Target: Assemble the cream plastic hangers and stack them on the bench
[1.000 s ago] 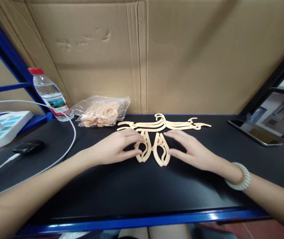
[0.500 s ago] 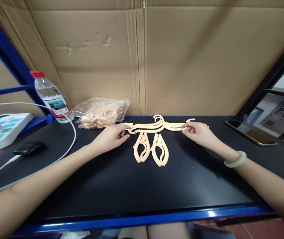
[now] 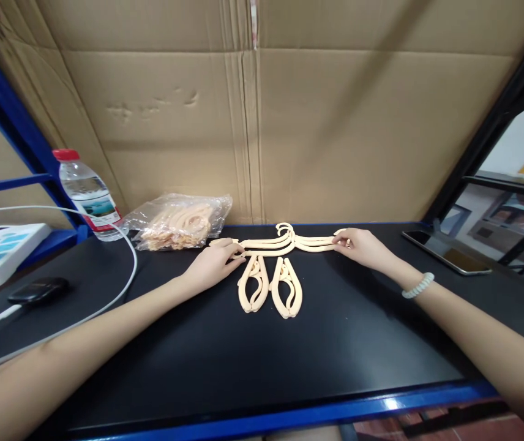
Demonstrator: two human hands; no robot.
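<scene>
A stack of cream plastic hangers (image 3: pixel 284 242) lies spread open on the black tabletop (image 3: pixel 262 349), hooks pointing away from me. My left hand (image 3: pixel 215 262) pinches the stack's left arm tips. My right hand (image 3: pixel 362 246) pinches the right arm tips. Two folded cream hangers (image 3: pixel 269 291) lie side by side just in front of the stack, between my hands, touched by neither.
A clear bag of more cream hangers (image 3: pixel 180 222) sits at the back left, beside a water bottle (image 3: pixel 88 197) with a red cap. A white cable (image 3: pixel 106 294), a black device (image 3: pixel 37 289) and a white box (image 3: pixel 0 251) are at left. A phone (image 3: pixel 445 251) lies at right. A cardboard wall (image 3: pixel 262 122) stands behind.
My hands left the two folded hangers and moved outward and back to the ends of the open stack. The view has tilted up a little.
</scene>
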